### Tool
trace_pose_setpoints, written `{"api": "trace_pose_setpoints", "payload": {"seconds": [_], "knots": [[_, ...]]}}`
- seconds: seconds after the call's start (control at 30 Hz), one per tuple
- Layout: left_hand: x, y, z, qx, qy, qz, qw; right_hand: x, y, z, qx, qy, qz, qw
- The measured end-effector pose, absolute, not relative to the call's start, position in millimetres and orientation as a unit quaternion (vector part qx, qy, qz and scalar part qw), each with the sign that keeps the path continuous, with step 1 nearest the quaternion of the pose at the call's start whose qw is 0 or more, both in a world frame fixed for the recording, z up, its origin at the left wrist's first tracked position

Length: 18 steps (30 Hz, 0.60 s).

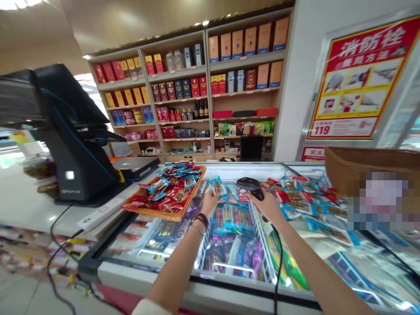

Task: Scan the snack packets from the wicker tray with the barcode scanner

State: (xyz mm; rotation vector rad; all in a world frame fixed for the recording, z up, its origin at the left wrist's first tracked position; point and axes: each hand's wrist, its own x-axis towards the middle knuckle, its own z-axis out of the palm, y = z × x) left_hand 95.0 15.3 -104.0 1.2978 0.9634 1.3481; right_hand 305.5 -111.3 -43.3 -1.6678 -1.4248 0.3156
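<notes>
Near the middle of the glass-topped freezer, my left hand (210,202) pinches a small blue-and-white snack packet (218,186). A black barcode scanner (250,183) is gripped by my right hand (265,205), its head turned toward the packet and a cable hanging below it. Left of my left hand, an orange wicker tray (173,216) holds several red and blue snack packets (159,186). More such packets (298,197) lie loose on the glass to the right of my right hand.
A point-of-sale terminal (68,144) stands on the left counter, with a scale (136,167) and a white power strip (101,213) by it. At the right is a brown basket or box (341,170). Shelves of boxed goods (179,89) line the back wall.
</notes>
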Motion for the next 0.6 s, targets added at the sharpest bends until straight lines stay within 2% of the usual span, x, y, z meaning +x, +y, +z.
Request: {"api": "trace_pose_setpoints", "payload": {"seconds": [0.33, 0.47, 0.6], "knots": [[256.3, 17.9, -60.6, 0.6, 0.285, 0.428, 0.613, 452.3, -176.1, -23.1, -0.758, -0.442, 0.047, 0.477], [301.9, 6.1, -58.2, 0.571, 0.263, 0.451, 0.634, 475.3, -202.1, -23.8, -0.782, -0.41, 0.008, 0.469], [307.7, 0.3, -71.1, 0.558, 0.298, 0.475, 0.612, 478.2, -210.5, -27.0, -0.785, -0.399, -0.005, 0.475]]}}
